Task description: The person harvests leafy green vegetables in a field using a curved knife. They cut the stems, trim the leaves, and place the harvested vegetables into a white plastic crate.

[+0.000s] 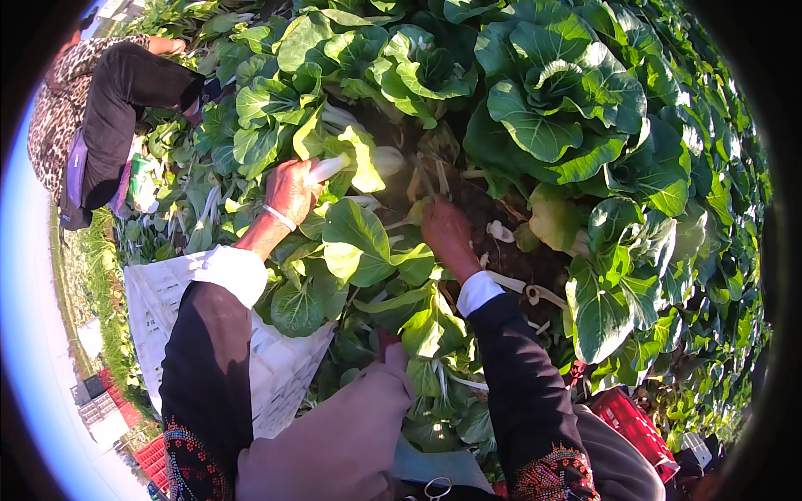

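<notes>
My left hand [293, 188], with a white band at the wrist, grips a thick white stalk [328, 168] of a leafy green like bok choy. A yellowing leaf [363, 160] hangs beside that stalk. Low over the soil, my right hand [448, 228] has its fingers curled. From them a thin, blurred grey blade [424, 177], apparently a knife's, points up toward the plant bases; its handle is hidden. Between my hands lie broad green leaves [356, 241]. A cut white stalk piece [500, 232] rests on the dark soil [482, 200] to the right.
Large leafy heads [557, 106] stand ahead and right. A white plastic crate [282, 369] lies tilted by my left arm. At lower right is a red crate [633, 432]. Another person [119, 119] crouches at upper left; more red crates [150, 463] stand at lower left.
</notes>
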Available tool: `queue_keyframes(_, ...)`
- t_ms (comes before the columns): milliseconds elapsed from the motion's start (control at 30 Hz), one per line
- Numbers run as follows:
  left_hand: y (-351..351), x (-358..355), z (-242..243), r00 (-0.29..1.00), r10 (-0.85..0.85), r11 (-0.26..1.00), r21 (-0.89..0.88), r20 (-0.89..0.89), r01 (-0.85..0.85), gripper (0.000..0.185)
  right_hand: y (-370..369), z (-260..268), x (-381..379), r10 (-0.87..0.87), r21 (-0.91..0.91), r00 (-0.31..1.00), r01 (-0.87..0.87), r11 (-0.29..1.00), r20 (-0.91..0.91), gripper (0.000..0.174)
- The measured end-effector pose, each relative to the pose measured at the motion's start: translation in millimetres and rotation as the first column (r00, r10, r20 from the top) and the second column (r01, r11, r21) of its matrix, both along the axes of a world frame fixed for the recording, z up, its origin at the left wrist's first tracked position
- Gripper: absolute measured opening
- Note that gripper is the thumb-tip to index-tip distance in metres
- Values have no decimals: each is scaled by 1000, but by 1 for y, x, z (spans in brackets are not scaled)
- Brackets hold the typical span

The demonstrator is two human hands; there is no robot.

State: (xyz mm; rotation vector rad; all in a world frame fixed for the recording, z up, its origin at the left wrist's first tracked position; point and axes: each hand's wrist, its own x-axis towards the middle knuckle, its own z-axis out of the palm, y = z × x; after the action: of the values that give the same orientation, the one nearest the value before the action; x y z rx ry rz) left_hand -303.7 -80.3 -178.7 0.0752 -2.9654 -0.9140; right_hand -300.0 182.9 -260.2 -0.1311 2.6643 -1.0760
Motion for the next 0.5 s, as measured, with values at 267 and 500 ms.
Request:
queue_keyframes(267, 0, 0, 1, 994, 92, 985, 143, 55, -99, 22, -16, -45, -7, 204, -78, 972, -214, 974, -118, 17)
queue_keyframes(500, -6, 16, -3, 971, 217, 954, 192, 98, -233, 15, -9, -26, -25, 394, 85, 903, -412, 907, 170, 20)
